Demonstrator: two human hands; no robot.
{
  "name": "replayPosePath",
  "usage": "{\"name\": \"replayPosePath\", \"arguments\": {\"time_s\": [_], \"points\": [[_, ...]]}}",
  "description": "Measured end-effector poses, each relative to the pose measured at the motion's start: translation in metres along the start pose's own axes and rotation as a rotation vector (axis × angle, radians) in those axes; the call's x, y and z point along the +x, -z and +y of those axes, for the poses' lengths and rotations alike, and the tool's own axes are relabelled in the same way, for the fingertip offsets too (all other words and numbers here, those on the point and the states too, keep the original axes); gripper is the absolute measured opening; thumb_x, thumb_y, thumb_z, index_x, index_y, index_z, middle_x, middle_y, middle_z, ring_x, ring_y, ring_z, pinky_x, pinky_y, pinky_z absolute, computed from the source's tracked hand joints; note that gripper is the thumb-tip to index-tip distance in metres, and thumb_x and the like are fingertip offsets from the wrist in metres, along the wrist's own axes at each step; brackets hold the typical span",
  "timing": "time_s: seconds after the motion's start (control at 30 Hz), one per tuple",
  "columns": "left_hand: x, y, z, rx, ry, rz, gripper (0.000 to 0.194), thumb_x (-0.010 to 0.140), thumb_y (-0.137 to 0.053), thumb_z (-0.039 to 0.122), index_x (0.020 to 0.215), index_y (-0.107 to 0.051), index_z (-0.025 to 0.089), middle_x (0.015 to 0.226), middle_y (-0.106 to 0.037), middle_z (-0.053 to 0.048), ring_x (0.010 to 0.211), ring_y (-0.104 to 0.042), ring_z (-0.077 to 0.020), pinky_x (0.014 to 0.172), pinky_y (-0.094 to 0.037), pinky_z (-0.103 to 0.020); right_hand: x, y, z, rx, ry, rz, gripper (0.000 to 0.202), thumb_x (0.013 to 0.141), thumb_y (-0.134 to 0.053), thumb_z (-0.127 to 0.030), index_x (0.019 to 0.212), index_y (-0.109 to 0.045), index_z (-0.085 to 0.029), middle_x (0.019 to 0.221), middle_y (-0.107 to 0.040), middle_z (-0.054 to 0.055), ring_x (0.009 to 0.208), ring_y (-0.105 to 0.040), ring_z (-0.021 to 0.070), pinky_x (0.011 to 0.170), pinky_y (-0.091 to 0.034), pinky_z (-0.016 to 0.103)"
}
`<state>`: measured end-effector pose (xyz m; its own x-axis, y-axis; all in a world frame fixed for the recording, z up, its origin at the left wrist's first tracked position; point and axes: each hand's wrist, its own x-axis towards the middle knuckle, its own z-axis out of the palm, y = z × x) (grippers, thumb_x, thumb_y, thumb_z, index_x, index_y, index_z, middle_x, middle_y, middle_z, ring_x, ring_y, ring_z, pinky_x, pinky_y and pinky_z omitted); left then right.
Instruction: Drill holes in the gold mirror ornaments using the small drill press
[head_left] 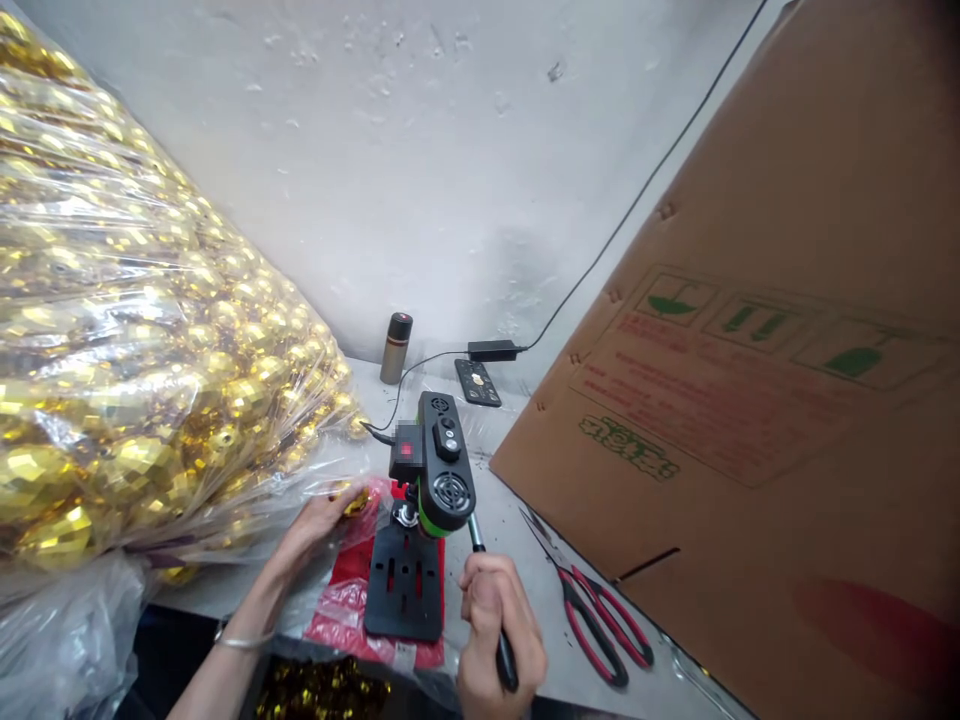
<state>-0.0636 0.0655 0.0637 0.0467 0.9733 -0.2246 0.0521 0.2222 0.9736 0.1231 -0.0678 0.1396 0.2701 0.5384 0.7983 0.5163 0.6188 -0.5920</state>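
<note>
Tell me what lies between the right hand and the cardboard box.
In the head view, scissors with red-and-black handles lie between the right hand and the cardboard box.

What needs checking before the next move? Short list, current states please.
1. Right hand closed around the tool: ok.
2. Tool tip in view: not ok, the black device hides it.
3. Left hand at the gold piece: ok; how firmly it is held, cannot tell.
4. Black base directly on the table: not ok, red plastic lies beneath.
5. Cable clear of both hands: ok.
6. Scissors clear of the right hand: ok, they lie to its right.
</note>
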Motion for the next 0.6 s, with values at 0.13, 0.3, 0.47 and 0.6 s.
{"name": "replayPosePath", "arguments": {"time_s": [0.13,0.3,0.47,0.6], "points": [[-0.029,-0.002,-0.018,-0.089,0.106,-0.002,0.074,0.072,-0.063,0.086,0.107,-0.065,0.02,0.076,-0.067,0.001,0.056,-0.057,-0.014,0.048,-0.04,-0.024,0.007,-0.003,-0.005,0.022,-0.012,0.023,0.031,0.104,-0.044,-0.007,0.077,-0.048,-0.022,0.071,-0.048,-0.004,0.065,-0.051,0.0095,0.058,-0.041,0.022],[-0.053,-0.026,-0.037,0.103,-0.082,-0.022,0.075,0.08,-0.062,0.073,0.134,-0.06,0.021,0.113,-0.077,-0.009,0.095,-0.075,-0.0278,0.079,-0.06,-0.038,0.02,-0.004,-0.013,0.018,-0.049,0.051,0.033,0.104,-0.044,-0.007,0.075,-0.051,-0.022,0.068,-0.046,-0.004,0.062,-0.05,0.0096,0.057,-0.04,0.023],[-0.059,-0.048,-0.043,0.406,-0.265,-0.028,0.062,0.084,-0.065,0.056,0.133,-0.062,0.019,0.132,-0.075,-0.017,0.124,-0.07,-0.038,0.109,-0.052,-0.056,0.022,-0.001,-0.015,-0.029,-0.034,0.023,0.03,0.105,-0.044,-0.01,0.078,-0.052,-0.022,0.068,-0.05,-0.004,0.058,-0.049,0.0088,0.053,-0.04,0.022],[-0.061,-0.055,-0.048,0.489,-0.407,-0.029,0.055,0.083,-0.069,0.045,0.13,-0.063,0.017,0.125,-0.077,-0.019,0.116,-0.073,-0.0382,0.101,-0.058,-0.055,0.016,0.002,-0.012,-0.033,-0.03,-0.004,0.029,0.105,-0.044,-0.01,0.08,-0.051,-0.022,0.07,-0.051,-0.004,0.06,-0.051,0.0087,0.054,-0.041,0.021]]}}
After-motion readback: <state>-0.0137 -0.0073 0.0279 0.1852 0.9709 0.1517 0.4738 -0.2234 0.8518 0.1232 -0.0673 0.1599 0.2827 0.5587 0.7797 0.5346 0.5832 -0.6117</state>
